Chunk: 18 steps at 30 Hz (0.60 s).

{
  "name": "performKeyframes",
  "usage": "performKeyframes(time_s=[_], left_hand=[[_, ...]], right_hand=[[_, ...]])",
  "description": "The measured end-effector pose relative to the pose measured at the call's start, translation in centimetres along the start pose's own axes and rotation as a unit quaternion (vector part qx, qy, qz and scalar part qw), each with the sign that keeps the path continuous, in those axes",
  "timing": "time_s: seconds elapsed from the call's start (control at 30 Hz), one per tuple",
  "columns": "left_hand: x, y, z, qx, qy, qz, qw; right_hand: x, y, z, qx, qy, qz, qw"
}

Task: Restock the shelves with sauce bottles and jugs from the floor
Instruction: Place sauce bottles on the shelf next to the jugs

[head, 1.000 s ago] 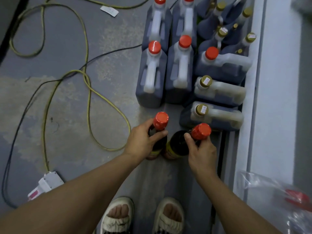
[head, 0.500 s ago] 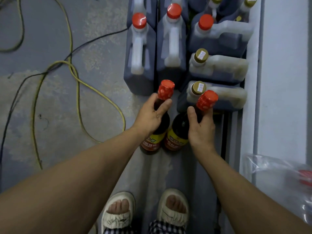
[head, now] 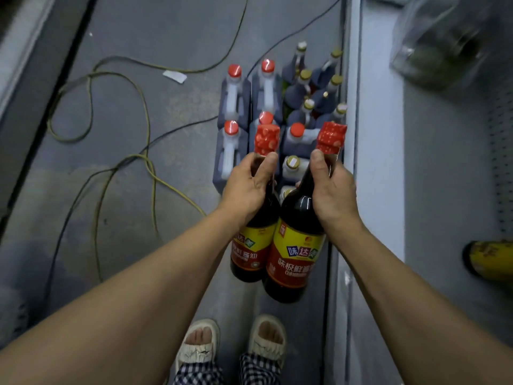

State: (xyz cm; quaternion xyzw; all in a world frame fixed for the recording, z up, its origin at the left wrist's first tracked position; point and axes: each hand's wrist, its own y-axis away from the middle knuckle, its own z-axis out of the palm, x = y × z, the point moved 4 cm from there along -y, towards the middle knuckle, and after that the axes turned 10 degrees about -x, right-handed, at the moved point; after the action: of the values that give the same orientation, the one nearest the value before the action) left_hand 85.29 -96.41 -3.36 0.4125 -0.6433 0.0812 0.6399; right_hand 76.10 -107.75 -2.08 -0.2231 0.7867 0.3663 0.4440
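Head | left hand (head: 248,190), right hand (head: 334,193) | bottles (head: 295,252) "味达美 味极鲜酱油"

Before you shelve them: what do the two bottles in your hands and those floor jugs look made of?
Left-hand bottle and right-hand bottle: probably dark glass or hard glossy plastic, judging by the sharp highlights; printed labels, with crinkled red shrink-wrap over the caps. Floor jugs: likely translucent matte plastic, with whitish moulded handles and dark liquid showing through.

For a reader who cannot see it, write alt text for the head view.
Two hands, left and right, each grip a dark sauce bottle by the neck: left bottle, right bottle. Beyond them, jugs stand on the floor beside a shelf.
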Motion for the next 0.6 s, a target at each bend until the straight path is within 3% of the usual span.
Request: performKeyframes(time_s=[0.37,0.6], left_hand=[[23.3,10.8,-1.9,0.043,-0.022,0.089,0.995],[31.7,18.1,-2.8,0.079,-0.039,0.119,0.989]], right_hand=[[-20.9,9.6,-11.6,0.022,0.047,-0.050,0.997],[-28.4,16.2,-15.8,0.045,0.052,-0.064,0.996]])
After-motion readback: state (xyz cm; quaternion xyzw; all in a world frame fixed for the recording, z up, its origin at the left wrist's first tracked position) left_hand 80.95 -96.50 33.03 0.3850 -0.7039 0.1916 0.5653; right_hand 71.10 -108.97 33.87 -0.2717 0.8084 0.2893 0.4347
